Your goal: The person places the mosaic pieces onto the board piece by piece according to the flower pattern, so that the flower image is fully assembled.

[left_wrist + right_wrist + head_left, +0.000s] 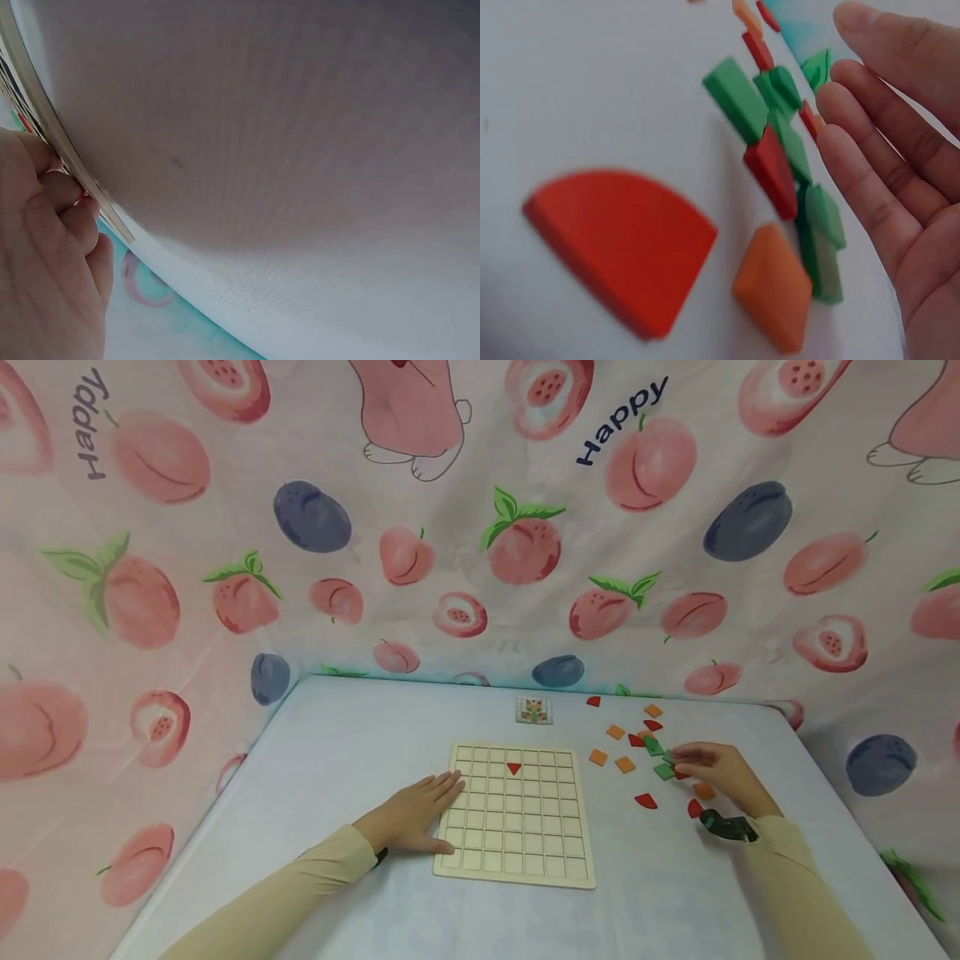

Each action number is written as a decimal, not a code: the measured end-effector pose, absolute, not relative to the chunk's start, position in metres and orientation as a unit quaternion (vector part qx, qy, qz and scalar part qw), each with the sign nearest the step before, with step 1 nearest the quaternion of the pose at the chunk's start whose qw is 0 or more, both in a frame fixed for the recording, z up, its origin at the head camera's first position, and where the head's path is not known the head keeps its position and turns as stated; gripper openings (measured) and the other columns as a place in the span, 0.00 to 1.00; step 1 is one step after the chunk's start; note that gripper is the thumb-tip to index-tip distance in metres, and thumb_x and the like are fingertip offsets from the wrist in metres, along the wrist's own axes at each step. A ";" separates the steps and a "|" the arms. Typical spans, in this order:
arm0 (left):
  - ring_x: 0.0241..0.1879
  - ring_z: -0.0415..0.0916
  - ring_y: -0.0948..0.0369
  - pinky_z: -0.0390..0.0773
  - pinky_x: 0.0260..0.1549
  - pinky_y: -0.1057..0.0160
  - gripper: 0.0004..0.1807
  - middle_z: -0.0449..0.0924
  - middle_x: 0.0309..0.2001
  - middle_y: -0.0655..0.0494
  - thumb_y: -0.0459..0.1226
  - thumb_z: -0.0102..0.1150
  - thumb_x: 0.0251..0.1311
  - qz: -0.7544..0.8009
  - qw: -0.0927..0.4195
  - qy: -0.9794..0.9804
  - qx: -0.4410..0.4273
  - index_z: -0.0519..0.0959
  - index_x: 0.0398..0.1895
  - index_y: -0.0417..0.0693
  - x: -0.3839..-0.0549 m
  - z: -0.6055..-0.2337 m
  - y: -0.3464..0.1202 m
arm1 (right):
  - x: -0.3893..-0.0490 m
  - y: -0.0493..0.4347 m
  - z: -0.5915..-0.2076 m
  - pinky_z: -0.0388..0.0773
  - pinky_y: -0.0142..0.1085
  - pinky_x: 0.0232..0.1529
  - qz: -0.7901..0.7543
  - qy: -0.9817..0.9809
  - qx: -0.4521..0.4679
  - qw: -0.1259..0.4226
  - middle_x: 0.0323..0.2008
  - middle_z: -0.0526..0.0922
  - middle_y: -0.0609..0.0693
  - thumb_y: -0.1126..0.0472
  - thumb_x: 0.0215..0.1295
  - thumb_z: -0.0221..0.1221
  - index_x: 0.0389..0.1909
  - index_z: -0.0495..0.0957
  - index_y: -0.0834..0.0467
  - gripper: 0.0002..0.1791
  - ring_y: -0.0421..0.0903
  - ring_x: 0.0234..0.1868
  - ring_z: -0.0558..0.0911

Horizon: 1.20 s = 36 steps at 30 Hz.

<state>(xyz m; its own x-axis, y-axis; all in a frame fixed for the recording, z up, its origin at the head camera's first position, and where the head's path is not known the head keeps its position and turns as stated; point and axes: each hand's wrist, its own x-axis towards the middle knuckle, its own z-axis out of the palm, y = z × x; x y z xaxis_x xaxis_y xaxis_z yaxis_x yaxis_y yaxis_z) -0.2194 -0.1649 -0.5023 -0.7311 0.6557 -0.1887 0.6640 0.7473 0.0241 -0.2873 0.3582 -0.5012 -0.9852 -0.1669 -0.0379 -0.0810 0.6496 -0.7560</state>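
Observation:
A pale wooden grid board (pixel 516 820) lies on the table, with one red piece (pixel 513 768) in a cell near its far side. My left hand (pixel 414 810) rests on the board's left edge, fingers extended; the left wrist view shows its fingertips at the board's rim (pixel 56 135). Over the scattered pieces on the right is my right hand (pixel 716 768), its fingertips close to some green pieces (pixel 664 772). In the right wrist view its fingers are loosely extended with nothing between them, beside green, orange (pixel 774 289) and red pieces (pixel 622 247).
Behind the board lies a small card (pixel 534 710) with a coloured pattern on a grid. Several orange squares (pixel 597 757) and red quarter-round pieces (pixel 646 801) are spread right of the board. A fruit-printed cloth (pixel 465 527) hangs behind the white table.

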 end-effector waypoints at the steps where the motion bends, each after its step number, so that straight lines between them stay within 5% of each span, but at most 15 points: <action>1: 0.75 0.45 0.55 0.54 0.71 0.56 0.56 0.45 0.75 0.49 0.70 0.47 0.52 -0.020 0.093 0.930 0.355 0.47 0.74 0.43 -0.219 -0.502 -0.165 | -0.287 0.360 -0.502 0.78 0.22 0.39 -0.409 0.908 -0.067 0.051 0.51 0.81 0.62 0.48 0.60 0.61 0.54 0.76 0.62 0.27 0.22 0.38 0.76; 21: 0.74 0.45 0.55 0.54 0.71 0.55 0.56 0.45 0.75 0.48 0.70 0.46 0.52 -0.024 0.088 0.927 0.363 0.47 0.74 0.43 -0.220 -0.502 -0.166 | -0.266 0.322 -0.519 0.78 0.22 0.42 -0.442 0.880 -0.126 0.119 0.48 0.82 0.62 0.56 0.53 0.68 0.49 0.78 0.64 0.24 0.30 0.39 0.81; 36: 0.75 0.44 0.55 0.53 0.71 0.55 0.56 0.43 0.76 0.49 0.70 0.47 0.52 -0.023 0.092 0.929 0.357 0.46 0.74 0.43 -0.221 -0.505 -0.165 | -0.263 0.317 -0.514 0.78 0.24 0.40 -0.348 0.916 -0.182 0.080 0.40 0.85 0.54 0.61 0.46 0.71 0.39 0.84 0.59 0.16 0.29 0.36 0.79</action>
